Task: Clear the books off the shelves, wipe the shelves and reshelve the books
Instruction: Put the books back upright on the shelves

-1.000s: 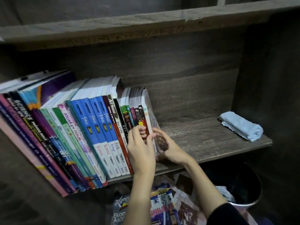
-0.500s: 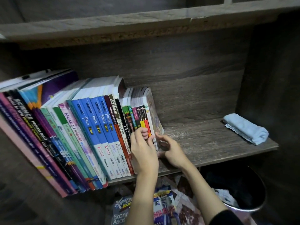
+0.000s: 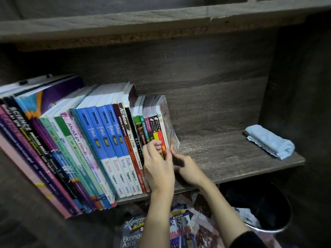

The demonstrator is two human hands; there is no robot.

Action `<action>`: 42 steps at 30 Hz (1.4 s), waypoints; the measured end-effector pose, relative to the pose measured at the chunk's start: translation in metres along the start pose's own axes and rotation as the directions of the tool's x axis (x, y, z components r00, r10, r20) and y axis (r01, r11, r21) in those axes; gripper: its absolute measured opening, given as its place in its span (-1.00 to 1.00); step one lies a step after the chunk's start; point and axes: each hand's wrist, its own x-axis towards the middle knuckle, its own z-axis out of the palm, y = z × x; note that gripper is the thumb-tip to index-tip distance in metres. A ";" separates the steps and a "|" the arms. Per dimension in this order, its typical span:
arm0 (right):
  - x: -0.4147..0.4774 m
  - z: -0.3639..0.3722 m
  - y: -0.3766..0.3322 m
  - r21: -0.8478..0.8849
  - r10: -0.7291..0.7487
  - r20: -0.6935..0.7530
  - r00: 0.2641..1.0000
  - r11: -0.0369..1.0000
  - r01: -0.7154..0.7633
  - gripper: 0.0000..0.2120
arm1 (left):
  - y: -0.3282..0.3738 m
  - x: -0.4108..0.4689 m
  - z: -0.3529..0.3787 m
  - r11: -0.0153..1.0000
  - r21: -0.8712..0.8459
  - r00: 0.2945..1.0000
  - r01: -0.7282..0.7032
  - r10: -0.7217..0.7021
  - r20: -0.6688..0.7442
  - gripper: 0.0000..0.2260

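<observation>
A row of textbooks (image 3: 100, 140) leans left on the dark wooden shelf (image 3: 223, 158). At the row's right end stand several small paperbacks (image 3: 155, 126) with colourful spines. My left hand (image 3: 157, 167) curls its fingers over the lower spines of these paperbacks. My right hand (image 3: 188, 169) is beside it, with fingertips pressing the cover of the rightmost paperback near its bottom edge. A folded light-blue cloth (image 3: 270, 142) lies at the shelf's far right end.
The right half of the shelf is bare wood up to the cloth. An upper shelf board (image 3: 161, 20) overhangs. Below lie loose books (image 3: 179, 228) on the floor and a dark round bin (image 3: 259, 203) at the right.
My right hand has moved in closer to my left hand, and the small paperbacks are pressed tighter against the row. The cloth has not moved.
</observation>
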 end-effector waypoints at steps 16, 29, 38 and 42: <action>-0.011 -0.003 -0.005 0.114 -0.001 -0.079 0.997 0.993 0.010 -0.31 | 0.003 -0.006 0.002 0.999 -0.053 0.999 0.008 -0.006 0.037 -0.86; -0.110 -0.029 0.002 0.092 0.022 -0.298 0.954 0.996 0.006 -0.68 | -0.033 -0.058 -0.048 0.967 -0.196 0.917 -0.161 0.220 0.332 -0.64; -0.143 0.018 0.089 -0.033 0.327 -0.116 0.938 0.943 -0.333 -0.82 | -0.126 -0.142 -0.044 0.967 0.211 0.739 0.139 -0.244 0.629 -0.92; -0.135 0.047 0.140 -0.152 0.455 -0.027 0.890 0.878 -0.453 -0.87 | -0.167 -0.165 -0.012 0.818 0.436 0.399 0.376 -0.567 0.721 -0.88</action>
